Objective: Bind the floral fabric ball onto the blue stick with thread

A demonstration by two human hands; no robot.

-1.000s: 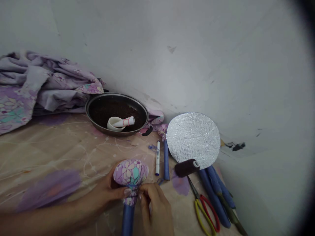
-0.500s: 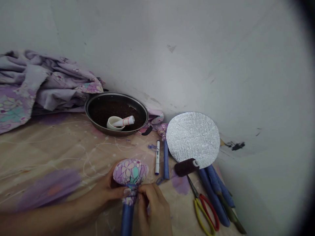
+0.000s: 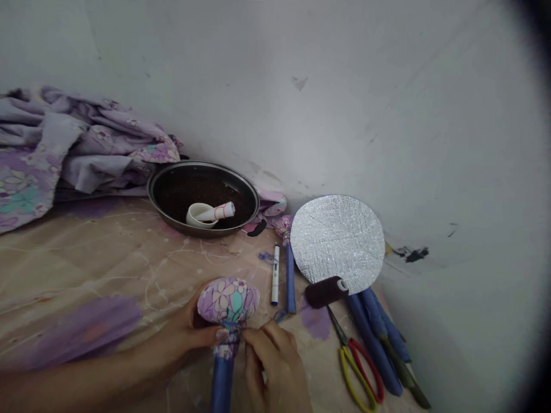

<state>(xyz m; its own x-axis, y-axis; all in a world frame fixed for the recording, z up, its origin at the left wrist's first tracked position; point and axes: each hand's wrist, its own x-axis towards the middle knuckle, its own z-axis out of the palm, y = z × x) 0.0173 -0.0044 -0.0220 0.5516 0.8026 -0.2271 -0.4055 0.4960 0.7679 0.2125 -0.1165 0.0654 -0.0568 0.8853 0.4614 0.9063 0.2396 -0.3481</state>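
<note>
A bundle wrapped in purple floral cloth forms a rounded head on a blue-covered stick. Around its gathered neck runs a blue tie, with dark thread just below. My left hand is closed around the neck from the left, thumb pressed on the front. From the right, my right hand pinches close to the tie at the neck's edge; what lies between its fingertips is too small to make out.
To the right lie a dark thread spool, red-and-yellow-handled scissors, blue-wrapped sticks and a silver disc. A marker is nearer the middle. Behind stands a pan containing a white cup; bunched cloth lies left.
My right hand has shifted slightly to the right, its fingertips still near the neck. My left hand and the wrapped bundle stay where they were.
</note>
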